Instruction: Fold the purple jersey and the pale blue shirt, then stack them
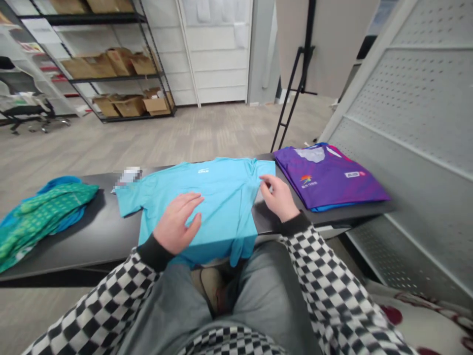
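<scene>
A light blue T-shirt (218, 197) lies spread across the dark table, its lower edge hanging over the front toward my lap. Small white lettering marks its upper part. My left hand (179, 222) is open over the shirt's left-middle area, palm down, fingers stretched to the right. At the right side of the shirt, just below the sleeve, my right hand (277, 197) has its fingertips on or close to the fabric. Its thumb and index finger look slightly apart. Creases run through the cloth near those fingertips.
Folded shirts, a purple one (332, 182) on top, are stacked at the table's right end. Green and blue garments (51, 212) lie bunched at the left. A small blurred packet (127, 178) sits by the left sleeve. A perforated metal panel (417, 108) stands at right.
</scene>
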Demonstrator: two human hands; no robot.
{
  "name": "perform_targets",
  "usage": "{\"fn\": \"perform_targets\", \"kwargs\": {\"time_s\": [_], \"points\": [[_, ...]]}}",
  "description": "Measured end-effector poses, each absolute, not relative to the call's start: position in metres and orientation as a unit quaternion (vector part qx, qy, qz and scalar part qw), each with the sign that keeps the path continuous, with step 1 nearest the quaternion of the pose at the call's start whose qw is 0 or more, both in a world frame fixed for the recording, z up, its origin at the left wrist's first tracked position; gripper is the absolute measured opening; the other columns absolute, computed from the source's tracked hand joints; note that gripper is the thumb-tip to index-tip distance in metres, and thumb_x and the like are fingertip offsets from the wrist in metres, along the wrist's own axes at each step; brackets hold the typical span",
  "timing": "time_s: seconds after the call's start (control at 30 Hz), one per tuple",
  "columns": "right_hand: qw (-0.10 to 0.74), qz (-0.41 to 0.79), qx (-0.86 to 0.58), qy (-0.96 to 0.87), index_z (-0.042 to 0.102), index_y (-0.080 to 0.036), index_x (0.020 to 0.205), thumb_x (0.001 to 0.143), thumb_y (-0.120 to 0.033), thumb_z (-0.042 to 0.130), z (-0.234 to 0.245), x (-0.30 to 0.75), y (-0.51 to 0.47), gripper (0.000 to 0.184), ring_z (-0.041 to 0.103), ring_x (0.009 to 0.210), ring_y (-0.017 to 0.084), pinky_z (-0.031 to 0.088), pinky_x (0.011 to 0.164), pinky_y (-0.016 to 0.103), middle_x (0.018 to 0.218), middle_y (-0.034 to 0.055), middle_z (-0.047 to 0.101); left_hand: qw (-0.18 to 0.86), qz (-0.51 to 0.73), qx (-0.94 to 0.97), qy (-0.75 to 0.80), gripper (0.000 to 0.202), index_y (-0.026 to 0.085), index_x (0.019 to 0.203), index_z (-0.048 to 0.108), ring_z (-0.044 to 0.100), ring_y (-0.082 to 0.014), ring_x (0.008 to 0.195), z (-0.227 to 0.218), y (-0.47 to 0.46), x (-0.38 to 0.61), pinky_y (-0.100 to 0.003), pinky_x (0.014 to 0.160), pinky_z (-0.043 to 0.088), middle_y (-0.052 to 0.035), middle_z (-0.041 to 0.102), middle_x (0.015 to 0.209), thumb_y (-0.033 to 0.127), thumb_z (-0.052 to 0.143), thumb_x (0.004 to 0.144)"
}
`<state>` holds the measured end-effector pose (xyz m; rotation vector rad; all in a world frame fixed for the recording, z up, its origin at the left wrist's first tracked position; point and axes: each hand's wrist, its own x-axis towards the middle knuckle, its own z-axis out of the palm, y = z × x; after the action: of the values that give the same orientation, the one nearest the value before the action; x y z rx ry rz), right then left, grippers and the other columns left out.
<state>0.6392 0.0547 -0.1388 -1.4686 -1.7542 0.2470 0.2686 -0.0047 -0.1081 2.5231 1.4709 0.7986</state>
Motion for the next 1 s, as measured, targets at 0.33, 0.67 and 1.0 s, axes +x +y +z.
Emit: {"fn": "perform_targets", "kwargs": {"time_s": [0.33,0.67,1.0], "points": [[0.392,0.274,-0.615,-0.626,0.076,-0.027,0.095,0.109,-0.061,0.063,-0.178,0.622,-0.141,0.040,0.071,0.073,0.025,0.056,0.070,0.036,0.083,0.0045,0.079,0.283,0.507,0.397,0.711,0.045,0.022,0.103,0.080,0.068,-0.0226,0.070,-0.230,-0.146,0.159,-0.036,0.064,0.060,-0.0044,0.074,0.079,0.062,0.072,0.086],[0.298,0.125,-0.693,-0.644,0.066,-0.027,0.073,0.108,-0.064,0.065,-0.175,0.549,-0.085,0.051,0.070,0.068,0.027,0.041,0.066,0.037,0.070,0.0071,0.074,0.361,0.537,0.329,0.688,0.074,0.020,0.095,0.075,0.071,-0.0241,0.090,-0.245,-0.107,0.152,-0.034,0.080,0.059,-0.0060,0.077,0.092,0.085,0.091,0.064],[0.313,0.140,-0.697,-0.629,0.067,-0.027,0.079,0.103,-0.056,0.080,-0.177,0.539,-0.092,0.040,0.070,0.069,0.024,0.042,0.068,0.034,0.071,0.0026,0.073,0.401,0.600,0.241,0.648,0.060,0.019,0.092,0.075,0.072,-0.0194,0.086,-0.263,-0.103,0.152,-0.035,0.085,0.062,-0.0033,0.079,0.093,0.065,0.100,0.062]]}}
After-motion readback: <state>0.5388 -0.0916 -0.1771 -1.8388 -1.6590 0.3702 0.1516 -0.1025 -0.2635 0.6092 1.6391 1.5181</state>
